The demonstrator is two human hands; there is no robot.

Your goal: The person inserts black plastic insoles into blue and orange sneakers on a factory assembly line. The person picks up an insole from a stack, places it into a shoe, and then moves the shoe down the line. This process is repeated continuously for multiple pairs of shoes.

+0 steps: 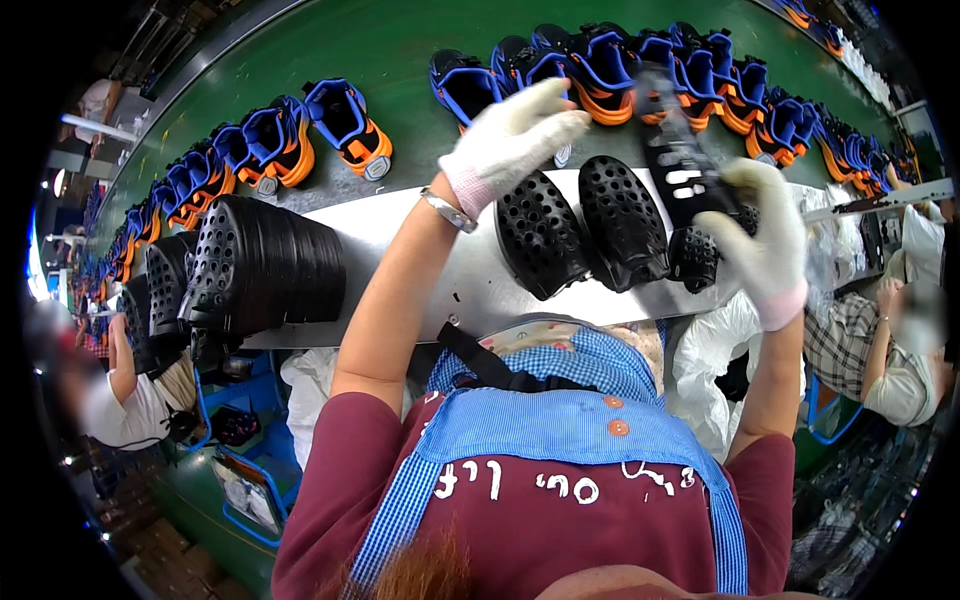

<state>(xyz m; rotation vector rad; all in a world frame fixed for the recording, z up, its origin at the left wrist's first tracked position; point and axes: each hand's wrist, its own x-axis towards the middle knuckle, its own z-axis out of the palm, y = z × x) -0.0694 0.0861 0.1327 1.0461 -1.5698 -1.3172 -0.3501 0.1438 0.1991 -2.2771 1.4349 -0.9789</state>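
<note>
My left hand (515, 138), in a white glove, reaches over the bench beside the blue, black and orange sneakers. Its fingers stretch out, apart from the thumb, and nothing shows in it. My right hand (762, 225), also gloved, grips a black plastic shoe tree (677, 160) with slots. The far end of that shoe tree is motion-blurred and overlaps the row of sneakers (605, 75). Between my hands, black perforated shoe trees (622, 215) lie on the metal shelf, and a smaller black perforated piece (692, 258) sits below my right hand.
A long stack of nested black shoe trees (265, 265) stands at the left of the metal shelf (395, 275). More sneakers (265, 145) line the green conveyor belt (400, 40). White plastic bags (715, 360) hang near my right side. Other people sit at both sides.
</note>
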